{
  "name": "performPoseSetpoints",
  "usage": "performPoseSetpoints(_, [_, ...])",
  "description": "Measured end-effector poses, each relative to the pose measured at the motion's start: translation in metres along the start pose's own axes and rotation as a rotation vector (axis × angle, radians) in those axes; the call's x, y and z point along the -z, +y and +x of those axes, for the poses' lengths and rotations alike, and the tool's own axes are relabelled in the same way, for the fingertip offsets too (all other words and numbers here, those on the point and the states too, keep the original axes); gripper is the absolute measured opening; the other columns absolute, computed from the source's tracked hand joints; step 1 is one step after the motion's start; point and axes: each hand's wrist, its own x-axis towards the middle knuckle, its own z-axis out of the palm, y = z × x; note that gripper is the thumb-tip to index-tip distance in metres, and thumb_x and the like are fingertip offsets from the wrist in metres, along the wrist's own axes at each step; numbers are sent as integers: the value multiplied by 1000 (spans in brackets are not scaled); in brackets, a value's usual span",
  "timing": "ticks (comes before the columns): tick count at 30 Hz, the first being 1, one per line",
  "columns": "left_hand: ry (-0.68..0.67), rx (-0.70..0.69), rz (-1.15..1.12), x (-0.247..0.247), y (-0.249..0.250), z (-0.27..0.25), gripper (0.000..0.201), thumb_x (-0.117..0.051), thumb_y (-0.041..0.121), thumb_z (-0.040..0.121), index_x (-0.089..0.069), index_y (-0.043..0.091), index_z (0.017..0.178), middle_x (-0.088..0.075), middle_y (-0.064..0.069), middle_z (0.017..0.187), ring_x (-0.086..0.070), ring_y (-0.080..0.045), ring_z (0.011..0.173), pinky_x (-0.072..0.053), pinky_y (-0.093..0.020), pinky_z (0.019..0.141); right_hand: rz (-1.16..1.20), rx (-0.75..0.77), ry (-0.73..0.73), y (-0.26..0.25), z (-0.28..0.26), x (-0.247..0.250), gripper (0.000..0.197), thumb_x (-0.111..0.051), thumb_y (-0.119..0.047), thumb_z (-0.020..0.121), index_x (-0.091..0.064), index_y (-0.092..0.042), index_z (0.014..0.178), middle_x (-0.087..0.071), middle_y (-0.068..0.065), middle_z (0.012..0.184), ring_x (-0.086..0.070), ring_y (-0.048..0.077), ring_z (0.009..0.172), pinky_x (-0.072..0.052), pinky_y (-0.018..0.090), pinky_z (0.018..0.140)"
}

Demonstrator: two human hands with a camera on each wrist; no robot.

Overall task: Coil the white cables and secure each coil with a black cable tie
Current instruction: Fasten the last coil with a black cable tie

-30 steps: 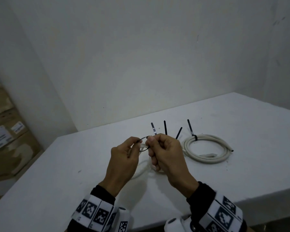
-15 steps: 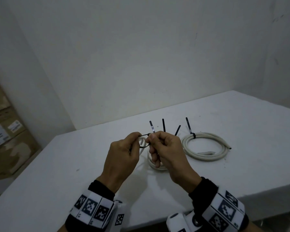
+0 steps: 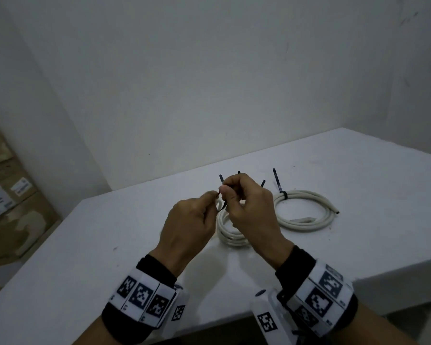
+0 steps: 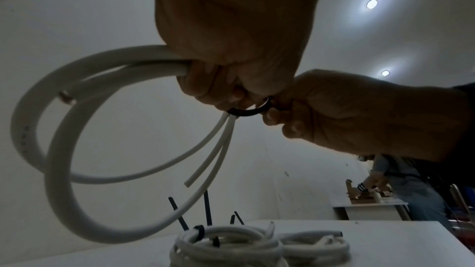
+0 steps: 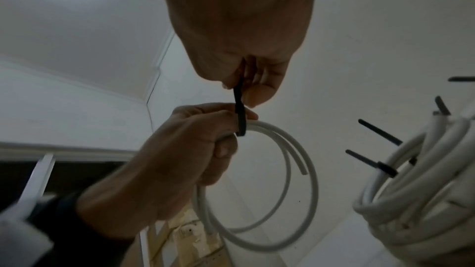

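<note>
My left hand (image 3: 209, 202) grips a loose white cable coil (image 4: 64, 149) in the air above the table; the same coil (image 5: 295, 170) hangs below my fist. A black cable tie (image 5: 240, 109) loops round the coil's strands beside my left fingers. My right hand (image 3: 232, 195) pinches the tie's strap between thumb and fingers, directly against the left hand. The tie's loop (image 4: 249, 111) shows small and dark between the two hands. In the head view my hands hide most of the tie (image 3: 222, 207).
A tied white coil (image 3: 306, 210) with a black tie (image 3: 283, 195) lies right of my hands on the white table (image 3: 85, 257). More tied coils (image 4: 226, 247) sit under my hands, tie tails sticking up. Cardboard boxes (image 3: 8, 200) stand left; a person (image 4: 401, 190) works far right.
My two hands have closed together until they touch, and the tie's loop between them has shrunk. The tied coil on the right has not moved.
</note>
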Motion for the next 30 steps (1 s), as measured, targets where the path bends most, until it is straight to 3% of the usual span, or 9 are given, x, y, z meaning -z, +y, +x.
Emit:
performPoseSetpoints(4, [51, 114, -82, -1, -2, -4, 28, -45, 23, 91, -69, 11, 100, -58, 8, 54, -47, -7, 43, -40, -22, 46, -61, -4, -138, 0, 4, 8, 7, -61, -11, 89, -65, -6, 88, -57, -13, 64, -57, -5, 60, -42, 6, 56])
performPoseSetpoints(6, [71, 133, -76, 2, -3, -2, 22, -49, 18, 91, -68, 12, 99, -46, 13, 50, -42, -5, 41, -30, -16, 45, -32, -11, -150, 0, 0, 9, 7, -60, -10, 90, -65, -7, 86, -59, -13, 64, -60, 5, 62, -48, 14, 58])
performPoseSetpoints(9, [75, 118, -67, 6, 0, 2, 19, -51, 16, 91, -68, 12, 99, -44, 12, 50, -43, -6, 43, -27, -10, 46, 15, -7, -123, 0, -6, 11, 7, -59, -8, 89, -66, -6, 86, -61, -13, 65, -63, 15, 64, -53, 28, 62])
performPoseSetpoints(12, [64, 105, -98, 9, 3, 3, 24, -48, 18, 89, -68, 11, 99, -54, 4, 52, -46, -10, 47, -31, -11, 46, 4, 35, -135, -1, -6, 13, 10, -58, -11, 87, -66, -5, 86, -65, -3, 67, -62, 18, 63, -52, 31, 61])
performPoseSetpoints(19, [21, 50, -55, 10, 12, 0, 28, -45, 19, 89, -70, 14, 99, -50, 5, 50, -38, -12, 42, -35, -24, 47, -72, 54, -263, -4, 1, 14, 7, -59, -5, 88, -65, -1, 90, -69, 7, 73, -58, 15, 64, -43, 14, 61])
performPoseSetpoints(22, [28, 33, -97, 9, 15, -3, 33, -40, 25, 91, -70, 15, 100, -44, 14, 48, -40, -5, 41, -32, -14, 47, -56, 27, -244, -5, 0, 13, 6, -58, -4, 88, -64, -2, 89, -68, 5, 74, -56, 8, 60, -44, 14, 61])
performPoseSetpoints(24, [25, 29, -121, 9, 14, -4, 34, -40, 23, 90, -71, 15, 101, -38, 18, 45, -44, -2, 43, -29, -8, 46, -54, 29, -246, -4, 1, 11, 6, -59, -5, 88, -62, -3, 92, -67, 4, 73, -59, 13, 62, -48, 20, 63])
performPoseSetpoints(27, [44, 132, -222, 11, 13, -1, 23, -50, 14, 92, -73, 16, 94, -47, 10, 45, -41, -6, 42, -28, -10, 46, -22, 48, -213, -5, 2, 11, 10, -62, -13, 89, -57, -6, 94, -68, 8, 68, -64, 19, 61, -51, 25, 61])
performPoseSetpoints(30, [-72, 301, -376, 16, 17, 5, 23, -56, 12, 92, -76, 23, 89, -58, 10, 48, -35, -7, 41, -30, -16, 44, 17, 61, -135, -3, 7, 17, 17, -68, -15, 85, -58, -9, 73, -65, 5, 62, -63, 18, 57, -50, 26, 55])
